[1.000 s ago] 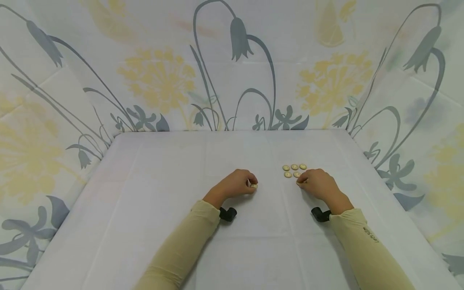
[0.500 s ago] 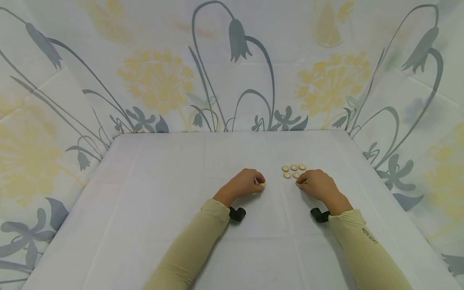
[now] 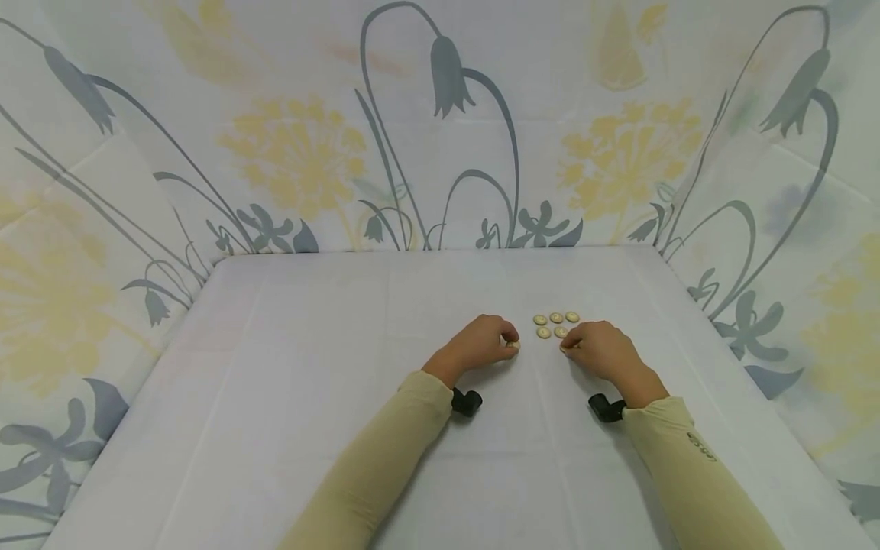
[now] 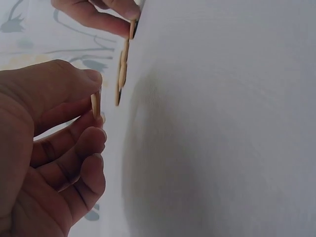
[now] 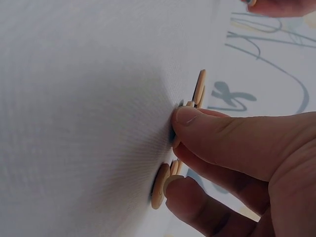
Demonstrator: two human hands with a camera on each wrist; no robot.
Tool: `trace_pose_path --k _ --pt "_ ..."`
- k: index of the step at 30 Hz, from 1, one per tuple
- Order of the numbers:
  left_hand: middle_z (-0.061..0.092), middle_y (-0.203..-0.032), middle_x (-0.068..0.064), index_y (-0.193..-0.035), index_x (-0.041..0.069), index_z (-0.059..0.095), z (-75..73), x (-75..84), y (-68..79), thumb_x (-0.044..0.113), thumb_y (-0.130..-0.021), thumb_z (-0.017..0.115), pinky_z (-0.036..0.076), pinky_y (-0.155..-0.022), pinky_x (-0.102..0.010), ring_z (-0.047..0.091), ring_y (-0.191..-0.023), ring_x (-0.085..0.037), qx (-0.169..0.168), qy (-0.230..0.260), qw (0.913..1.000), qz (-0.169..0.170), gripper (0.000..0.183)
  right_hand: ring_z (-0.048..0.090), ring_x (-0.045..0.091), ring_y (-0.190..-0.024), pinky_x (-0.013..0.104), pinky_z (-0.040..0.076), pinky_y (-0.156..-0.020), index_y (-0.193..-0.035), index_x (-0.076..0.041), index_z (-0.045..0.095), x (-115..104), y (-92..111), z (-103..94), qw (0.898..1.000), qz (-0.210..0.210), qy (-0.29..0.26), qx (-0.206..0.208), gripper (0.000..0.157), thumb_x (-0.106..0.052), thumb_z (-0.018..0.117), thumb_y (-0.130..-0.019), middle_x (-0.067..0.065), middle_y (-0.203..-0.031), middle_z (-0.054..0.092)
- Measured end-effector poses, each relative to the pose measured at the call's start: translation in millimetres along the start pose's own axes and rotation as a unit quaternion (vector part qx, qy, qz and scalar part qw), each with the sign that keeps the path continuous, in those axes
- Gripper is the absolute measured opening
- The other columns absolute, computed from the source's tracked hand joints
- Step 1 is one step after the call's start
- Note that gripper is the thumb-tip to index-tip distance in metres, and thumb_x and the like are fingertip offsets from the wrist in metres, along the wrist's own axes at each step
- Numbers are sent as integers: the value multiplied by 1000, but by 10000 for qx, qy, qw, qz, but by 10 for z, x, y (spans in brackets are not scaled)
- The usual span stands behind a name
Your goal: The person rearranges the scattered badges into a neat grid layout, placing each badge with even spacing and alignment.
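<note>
Small round wooden discs (image 3: 556,318) with a faint marking on top lie in tight rows on the white cloth, at the right of the head view. My left hand (image 3: 481,341) pinches one such wooden disc (image 4: 96,105) between thumb and fingertips, held just above the cloth left of the rows. At the near side of the rows, my right hand (image 3: 601,351) has thumb and finger on another disc (image 5: 176,140) down at the cloth, mostly covered by the thumb. One more disc (image 5: 159,186) lies beside that hand's other fingertips in the right wrist view.
A white cloth (image 3: 309,367) covers the table. Flower-patterned fabric (image 3: 302,153) hangs as walls at the back and both sides. Black camera mounts (image 3: 467,402) are strapped at both wrists.
My left hand has moved steadily rightward with its wooden disc, closer to the rows. The right hand stays in place on its disc.
</note>
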State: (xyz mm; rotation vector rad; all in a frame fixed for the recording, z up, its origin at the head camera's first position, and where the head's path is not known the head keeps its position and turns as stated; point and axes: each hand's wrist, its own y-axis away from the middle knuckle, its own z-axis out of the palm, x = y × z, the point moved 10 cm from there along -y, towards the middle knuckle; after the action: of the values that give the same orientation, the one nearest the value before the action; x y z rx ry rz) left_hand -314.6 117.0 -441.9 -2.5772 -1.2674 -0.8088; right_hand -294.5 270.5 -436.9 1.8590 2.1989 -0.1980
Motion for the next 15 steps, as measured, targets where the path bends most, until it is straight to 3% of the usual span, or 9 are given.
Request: trace_pose_path --k 15 --pt "70 -106 3 -112 12 71 154 161 -253 26 -93 65 47 -91 -22 60 -99 -9 34 -179 9998 -55 24 67 28 -93 44 53 -74 -98 -12 77 0 18 -15 9999 85 -115 -47 15 -21 69 -88 9 -103 74"
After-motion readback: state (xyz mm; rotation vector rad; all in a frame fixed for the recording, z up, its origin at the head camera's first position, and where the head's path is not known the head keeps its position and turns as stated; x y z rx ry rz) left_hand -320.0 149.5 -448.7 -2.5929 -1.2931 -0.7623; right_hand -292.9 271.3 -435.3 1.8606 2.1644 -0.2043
